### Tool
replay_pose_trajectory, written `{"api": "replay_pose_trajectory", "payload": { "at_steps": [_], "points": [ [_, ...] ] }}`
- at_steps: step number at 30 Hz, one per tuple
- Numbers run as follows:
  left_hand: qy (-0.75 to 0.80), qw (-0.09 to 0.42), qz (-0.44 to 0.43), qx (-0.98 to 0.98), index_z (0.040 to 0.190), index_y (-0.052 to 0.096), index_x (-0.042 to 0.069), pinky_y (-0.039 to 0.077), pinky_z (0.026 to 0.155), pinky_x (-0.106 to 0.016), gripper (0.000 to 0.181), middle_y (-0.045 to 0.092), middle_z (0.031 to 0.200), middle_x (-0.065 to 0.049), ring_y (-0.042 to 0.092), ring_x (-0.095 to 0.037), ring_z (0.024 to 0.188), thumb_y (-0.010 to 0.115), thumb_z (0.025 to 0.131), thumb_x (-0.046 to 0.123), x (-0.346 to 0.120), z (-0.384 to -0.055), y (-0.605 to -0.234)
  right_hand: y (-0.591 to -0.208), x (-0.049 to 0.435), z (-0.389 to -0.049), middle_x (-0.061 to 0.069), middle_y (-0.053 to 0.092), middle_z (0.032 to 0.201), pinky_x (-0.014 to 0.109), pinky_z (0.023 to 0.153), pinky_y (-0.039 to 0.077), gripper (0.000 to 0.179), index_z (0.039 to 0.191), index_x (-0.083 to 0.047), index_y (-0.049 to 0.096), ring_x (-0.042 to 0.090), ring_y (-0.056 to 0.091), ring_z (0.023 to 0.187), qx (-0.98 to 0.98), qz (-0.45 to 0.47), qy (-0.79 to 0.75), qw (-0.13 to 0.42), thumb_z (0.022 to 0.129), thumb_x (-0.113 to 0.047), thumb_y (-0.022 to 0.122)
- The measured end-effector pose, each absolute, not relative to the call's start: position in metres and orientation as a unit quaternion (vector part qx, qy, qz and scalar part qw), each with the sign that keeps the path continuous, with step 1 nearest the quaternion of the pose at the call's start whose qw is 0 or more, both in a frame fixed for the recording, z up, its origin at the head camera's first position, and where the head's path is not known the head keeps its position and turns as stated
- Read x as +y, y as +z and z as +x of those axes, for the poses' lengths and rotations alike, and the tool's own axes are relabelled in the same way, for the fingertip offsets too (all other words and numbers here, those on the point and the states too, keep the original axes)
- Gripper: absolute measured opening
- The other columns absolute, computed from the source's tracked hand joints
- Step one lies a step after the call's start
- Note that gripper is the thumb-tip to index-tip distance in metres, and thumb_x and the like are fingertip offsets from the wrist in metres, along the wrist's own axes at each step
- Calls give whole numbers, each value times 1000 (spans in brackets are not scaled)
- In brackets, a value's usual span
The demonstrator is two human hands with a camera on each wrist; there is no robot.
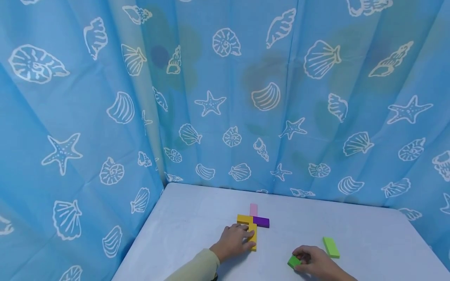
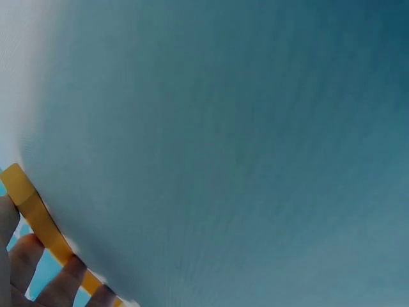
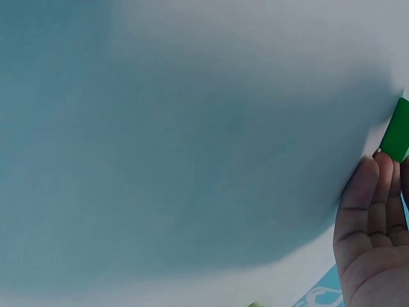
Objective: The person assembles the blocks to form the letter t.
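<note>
My left hand rests beside a long yellow block, its fingertips touching that block's near side. A second yellow block lies crosswise at its far end. In the left wrist view, spread fingers touch the side of a yellow block. A purple block and a pink block adjoin the yellow ones. My right hand pinches a green block at the table surface. That green block shows at the fingertips in the right wrist view.
A light green block lies flat just beyond my right hand. Everything rests on a white-covered table. Blue curtains with white shell prints hang along its back and left edges.
</note>
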State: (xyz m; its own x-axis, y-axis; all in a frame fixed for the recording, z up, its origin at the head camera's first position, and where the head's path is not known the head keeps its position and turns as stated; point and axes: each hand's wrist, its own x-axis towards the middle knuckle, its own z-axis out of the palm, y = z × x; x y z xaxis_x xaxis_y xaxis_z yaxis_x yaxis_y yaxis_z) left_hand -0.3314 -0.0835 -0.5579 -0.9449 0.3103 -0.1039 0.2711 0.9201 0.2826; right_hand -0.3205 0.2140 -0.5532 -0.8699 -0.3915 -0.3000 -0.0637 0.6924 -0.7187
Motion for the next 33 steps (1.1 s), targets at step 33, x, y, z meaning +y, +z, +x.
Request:
{"api": "replay_pose_trajectory", "payload": {
  "at_steps": [33],
  "points": [
    [170, 51, 152, 972, 136, 60, 28, 42, 105, -63, 50, 59, 141, 2, 51, -25, 133, 63, 92, 53, -81, -329, -560, -552, 162, -313, -1, 64, 82, 22, 63, 49, 20, 97, -6, 70, 13, 58, 75, 897, -169, -371, 173, 80, -9, 80]
  ]
}}
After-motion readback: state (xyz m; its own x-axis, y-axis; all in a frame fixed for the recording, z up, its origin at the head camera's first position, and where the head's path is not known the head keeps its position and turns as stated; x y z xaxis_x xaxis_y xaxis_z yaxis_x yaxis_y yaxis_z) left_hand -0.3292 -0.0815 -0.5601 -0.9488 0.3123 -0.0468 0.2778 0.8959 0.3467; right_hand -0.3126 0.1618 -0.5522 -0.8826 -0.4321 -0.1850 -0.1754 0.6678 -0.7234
